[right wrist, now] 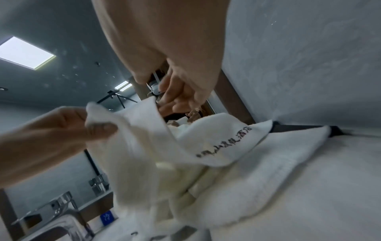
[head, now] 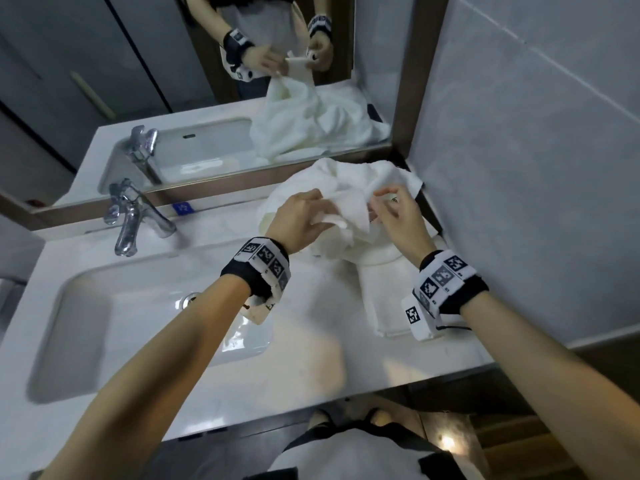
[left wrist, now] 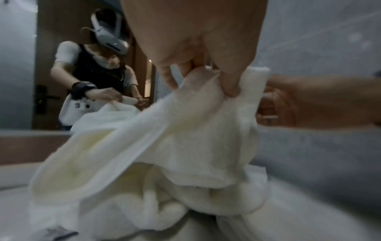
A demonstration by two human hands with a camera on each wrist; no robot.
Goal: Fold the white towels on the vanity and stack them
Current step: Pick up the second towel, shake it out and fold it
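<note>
The vanity (head: pixel 311 368) carries a sink basin (head: pixel 69 306) with a chrome faucet (head: pixel 130 220) at its left and backs onto a wall mirror (head: pixel 207 81); a crumpled heap of white towels (head: pixel 349 174) fills the right rear corner against the tiled wall, hiding the counter there, with a folded towel (head: pixel 384 299) lying flat just in front. Above the heap the left hand (head: pixel 298 216) pinches a raised towel edge, while the right hand (head: pixel 394 213) hovers beside it, fingers loosely spread and gripping nothing
</note>
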